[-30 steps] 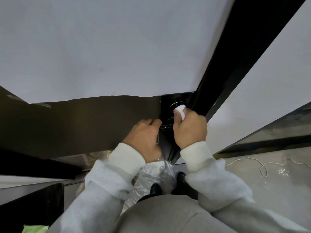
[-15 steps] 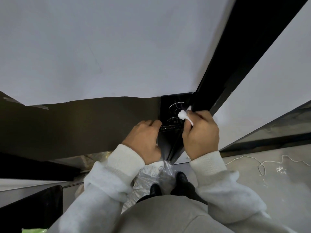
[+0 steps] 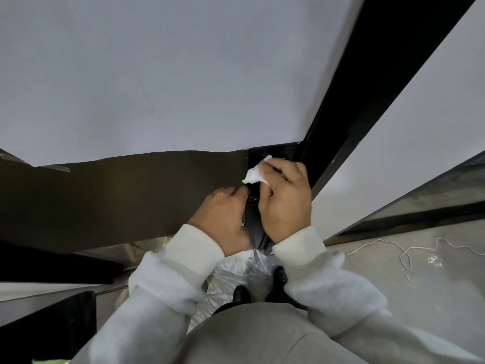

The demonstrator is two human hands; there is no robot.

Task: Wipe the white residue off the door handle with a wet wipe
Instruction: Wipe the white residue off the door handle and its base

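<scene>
A crumpled white wet wipe (image 3: 255, 174) is pinched in my right hand (image 3: 284, 198), which holds it against the black lock plate (image 3: 258, 153) at the door's edge. The dark door handle (image 3: 252, 198) shows only as a small shiny bit between my two hands; most of it is hidden. My left hand (image 3: 223, 218) lies to its left with the fingers curled at the handle's end. White sweatshirt sleeves cover both wrists.
The door is papered white above (image 3: 170, 74) and brown below (image 3: 118, 195). A black door frame (image 3: 367, 82) runs up to the right. A clear plastic bag (image 3: 236, 274) lies by my black shoes (image 3: 241, 294). A white cord (image 3: 399, 252) lies on the grey floor at the right.
My right hand has shifted the wipe up and slightly left across the lock plate, and the wipe now bunches out more to the left. My left hand has stayed at the handle.
</scene>
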